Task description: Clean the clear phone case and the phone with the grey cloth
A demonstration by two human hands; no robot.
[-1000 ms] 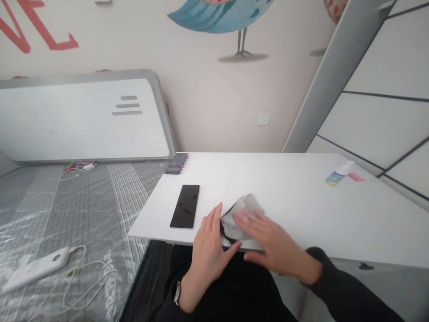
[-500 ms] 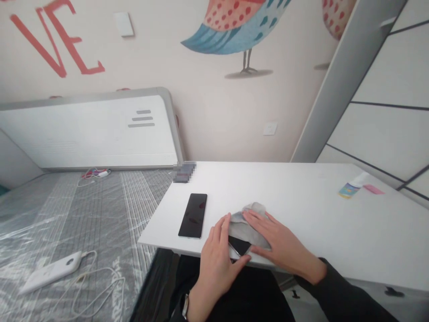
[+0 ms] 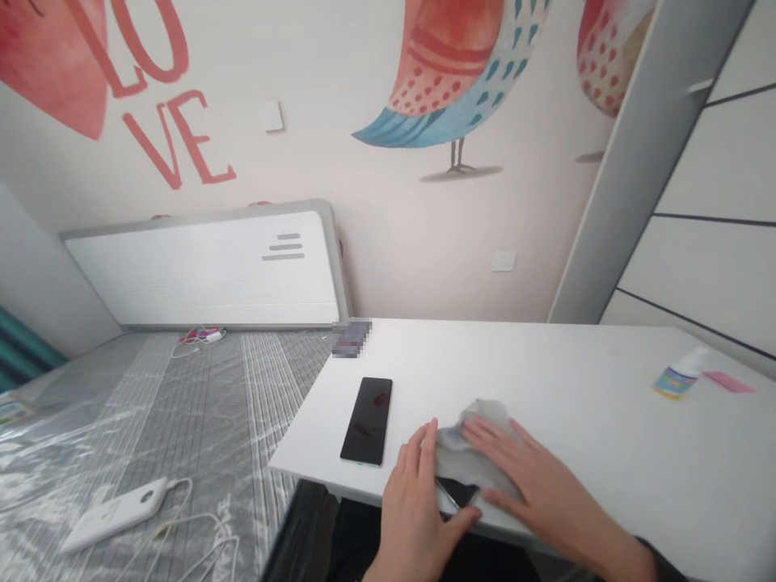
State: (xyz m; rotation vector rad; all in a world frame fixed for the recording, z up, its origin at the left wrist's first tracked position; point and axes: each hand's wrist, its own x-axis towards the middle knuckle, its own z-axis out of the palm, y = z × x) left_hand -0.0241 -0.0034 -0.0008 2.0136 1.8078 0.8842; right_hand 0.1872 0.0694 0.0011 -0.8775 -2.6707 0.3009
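Two hands work at the lower centre of the frame, on the near edge of the white table (image 3: 570,380): the right hand (image 3: 533,485) lies flat with fingers spread and extended, pressing a grey cloth (image 3: 470,453) down over a dark phone (image 3: 456,491). The left hand (image 3: 412,509), fingers loosely straight and thumb out, steadies that phone's left edge without gripping; a second black phone (image 3: 367,420) lies just left, untouched.

Large red letters "LO" above "VE" are painted on the wall (image 3: 376,242) at upper left.
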